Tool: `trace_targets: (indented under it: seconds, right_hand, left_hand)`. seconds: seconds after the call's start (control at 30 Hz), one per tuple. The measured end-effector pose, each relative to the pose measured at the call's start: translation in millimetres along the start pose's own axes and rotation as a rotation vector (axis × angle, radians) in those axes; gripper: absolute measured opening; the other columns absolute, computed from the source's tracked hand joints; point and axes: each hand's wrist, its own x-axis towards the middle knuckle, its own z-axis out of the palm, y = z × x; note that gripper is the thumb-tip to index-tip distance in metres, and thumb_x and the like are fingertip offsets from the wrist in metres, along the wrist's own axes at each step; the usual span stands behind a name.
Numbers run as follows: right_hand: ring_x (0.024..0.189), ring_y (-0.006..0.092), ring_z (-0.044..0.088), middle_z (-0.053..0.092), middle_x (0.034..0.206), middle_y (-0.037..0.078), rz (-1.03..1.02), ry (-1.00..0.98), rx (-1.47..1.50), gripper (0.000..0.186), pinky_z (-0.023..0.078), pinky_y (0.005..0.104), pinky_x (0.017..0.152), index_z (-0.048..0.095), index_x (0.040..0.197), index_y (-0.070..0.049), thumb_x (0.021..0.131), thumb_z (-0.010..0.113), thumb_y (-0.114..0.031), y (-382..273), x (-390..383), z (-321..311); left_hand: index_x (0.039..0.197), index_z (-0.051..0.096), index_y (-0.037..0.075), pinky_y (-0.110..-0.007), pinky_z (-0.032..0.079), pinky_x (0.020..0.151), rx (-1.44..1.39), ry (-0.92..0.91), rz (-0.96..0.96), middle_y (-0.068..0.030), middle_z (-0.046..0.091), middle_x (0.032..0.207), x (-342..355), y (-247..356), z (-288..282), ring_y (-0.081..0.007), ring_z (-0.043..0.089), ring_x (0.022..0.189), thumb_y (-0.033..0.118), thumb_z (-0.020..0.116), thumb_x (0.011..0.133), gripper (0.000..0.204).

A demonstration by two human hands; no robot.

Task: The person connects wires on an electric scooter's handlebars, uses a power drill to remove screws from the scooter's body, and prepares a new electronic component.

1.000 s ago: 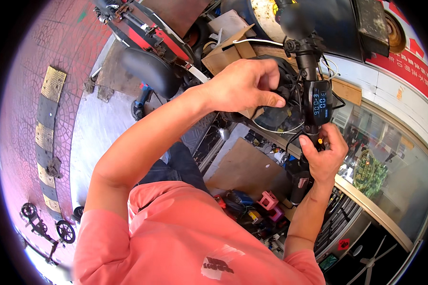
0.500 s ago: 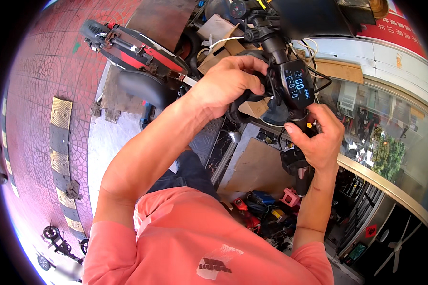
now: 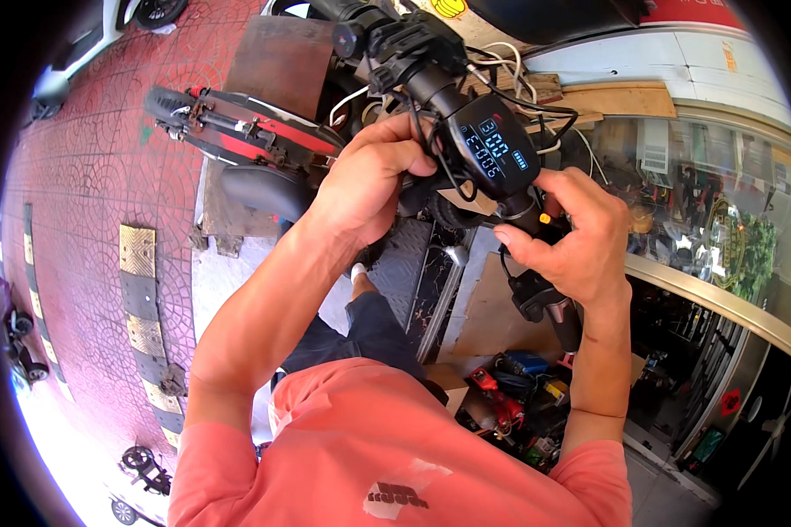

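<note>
Before me is a scooter-type handlebar, with a black display (image 3: 492, 145) at its middle, lit with blue-white characters. My left hand (image 3: 373, 180) is closed at the display's left side, thumb and fingers bent around thin black cables (image 3: 442, 154); its fingertips are partly hidden. To the right, my right hand (image 3: 580, 224) grips the handlebar (image 3: 520, 209) just below the display, its thumb on the near side and index finger by the display's corner. A small yellow button (image 3: 545, 218) shows between them. Beyond this hand are a brake lever mount (image 3: 529, 297) and a dark grip (image 3: 564, 325).
At the left, a red-and-black scooter (image 3: 246, 132) lies near a brown board (image 3: 281, 66). A glass display case (image 3: 677, 193) stands at the right. Tools (image 3: 510, 400) are heaped below the handlebar. A striped speed bump (image 3: 145, 299) crosses the red paving.
The handlebar and display have shifted left and slightly up in view, and the display's characters have changed. Both hands keep their places beside it. My view has shifted, showing more paving.
</note>
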Motion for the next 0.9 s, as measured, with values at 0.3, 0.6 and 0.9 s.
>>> trace_targets:
  seconds: [0.3, 0.6, 0.9]
  right_hand:
    - [0.065, 0.0225, 0.067, 0.067, 0.080, 0.006, -0.026, 0.005, 0.002, 0.045, 0.053, 0.0345, 0.059, 0.072, 0.098, -0.006, 0.063, 0.092, -0.027, 4.8, 1.8, -3.6]
    - [0.064, 0.0230, 0.067, 0.065, 0.078, 0.005, -0.006, 0.013, 0.011, 0.044, 0.053, 0.0358, 0.058, 0.073, 0.098, -0.008, 0.064, 0.092, -0.029, 4.4, -1.0, -4.4]
    - [0.065, 0.0228, 0.067, 0.064, 0.078, 0.004, -0.016, 0.028, 0.007, 0.044, 0.053, 0.0360, 0.059, 0.073, 0.096, -0.008, 0.065, 0.092, -0.033, 7.5, -1.3, -1.7]
  left_hand:
    - [0.096, 0.066, 0.001, -0.024, 0.048, 0.080, 0.291, 0.109, 0.260, -0.0011, 0.068, 0.096, 8.0, -17.2, -6.5, -0.0059, 0.055, 0.088, 0.017, 0.067, 0.102, 0.017]
    - [0.086, 0.060, -0.002, -0.029, 0.048, 0.066, 0.926, 0.232, 0.363, -0.0066, 0.066, 0.082, 2.0, -0.9, 3.6, -0.0107, 0.056, 0.075, 0.013, 0.077, 0.088, 0.022]
    - [0.083, 0.059, -0.001, -0.031, 0.052, 0.064, 0.902, 0.502, 0.666, -0.0109, 0.066, 0.090, -10.8, -31.2, 21.1, -0.0172, 0.062, 0.070, 0.004, 0.075, 0.090, 0.019]
